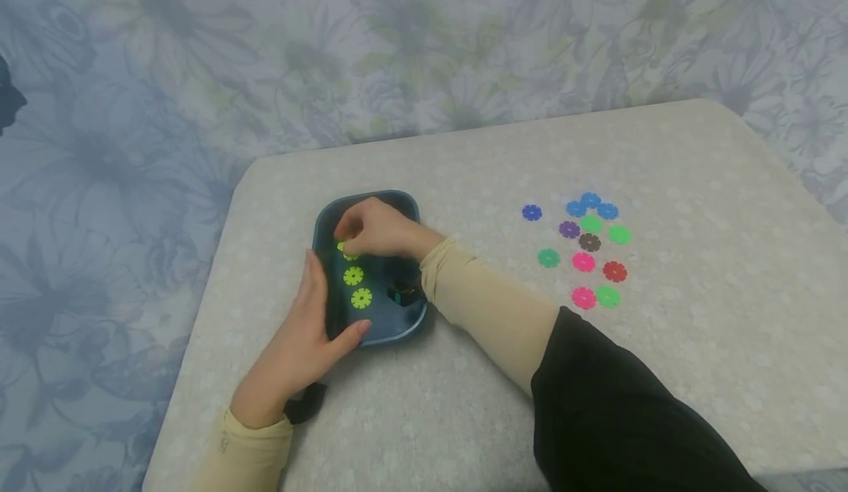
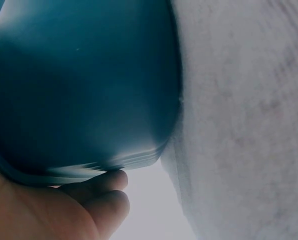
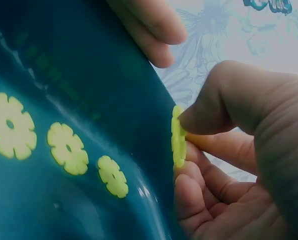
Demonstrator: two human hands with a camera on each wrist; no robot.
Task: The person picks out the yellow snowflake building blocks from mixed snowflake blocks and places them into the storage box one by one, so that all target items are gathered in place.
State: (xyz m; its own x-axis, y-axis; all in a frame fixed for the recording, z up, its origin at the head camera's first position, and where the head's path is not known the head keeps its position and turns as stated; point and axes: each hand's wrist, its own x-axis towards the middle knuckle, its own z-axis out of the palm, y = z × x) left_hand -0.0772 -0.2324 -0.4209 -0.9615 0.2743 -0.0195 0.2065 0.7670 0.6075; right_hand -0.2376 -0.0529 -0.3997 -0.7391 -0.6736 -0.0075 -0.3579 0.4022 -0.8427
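A dark blue tray [image 1: 405, 322] with raised walls lies on the table's left part. Three yellow notched flower-shaped discs [image 1: 361, 298] lie in a row on its floor. My right hand [image 1: 380, 228] reaches over the tray and pinches another yellow disc [image 3: 178, 137] between thumb and fingers, held on edge by the tray wall in the right wrist view. My left hand [image 1: 298, 337] holds the tray at its near left corner, fingers along the left side and thumb on the near rim. In the left wrist view its fingertips touch the tray's outside [image 2: 84, 100].
Right of the tray, on the pale patterned tablecloth [image 1: 464, 403], several loose discs lie scattered: blue [image 1: 532, 213], purple [image 1: 569, 229], brown [image 1: 589, 242], pink [image 1: 584, 262], red [image 1: 615, 271] and green [image 1: 548, 258]. A flowered wall [image 1: 424, 57] stands behind the table.
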